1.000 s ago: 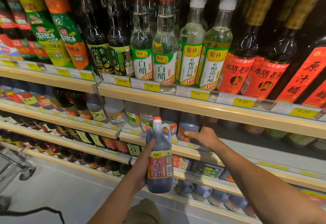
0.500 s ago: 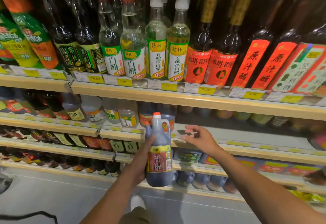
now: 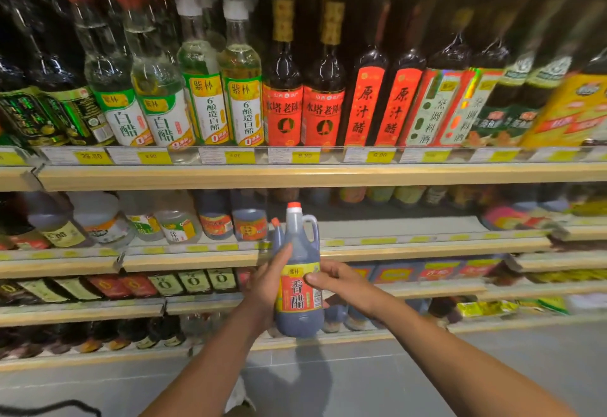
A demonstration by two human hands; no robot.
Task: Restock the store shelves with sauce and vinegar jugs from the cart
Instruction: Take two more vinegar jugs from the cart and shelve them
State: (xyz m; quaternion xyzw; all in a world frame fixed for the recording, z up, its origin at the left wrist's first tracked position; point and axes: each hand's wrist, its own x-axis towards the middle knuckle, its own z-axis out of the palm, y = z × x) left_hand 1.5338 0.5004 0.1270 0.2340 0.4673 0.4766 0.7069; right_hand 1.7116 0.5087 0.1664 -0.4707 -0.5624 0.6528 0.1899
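I hold a dark vinegar jug [image 3: 300,315] upright in front of the shelves; it has an orange cap, a handle and a red and yellow label. My left hand [image 3: 269,282] grips its left side, thumb up along the body. My right hand [image 3: 341,282] touches the label from the right with curled fingers. A second orange cap [image 3: 275,221] shows just behind the jug's left shoulder. Behind the jug runs the second shelf [image 3: 410,249], with a bare stretch to the right of similar dark jugs [image 3: 249,223].
The top shelf [image 3: 295,177] holds tall vinegar and cooking wine bottles [image 3: 323,88] above yellow price tags. Clear and dark jugs [image 3: 177,223] stand at the left of the second shelf. Lower shelves carry small bottles and packets. Grey floor [image 3: 394,377] lies below.
My right hand left the second shelf's edge and came down onto the jug's label. The view swung right along the shelves; the cart is out of view.
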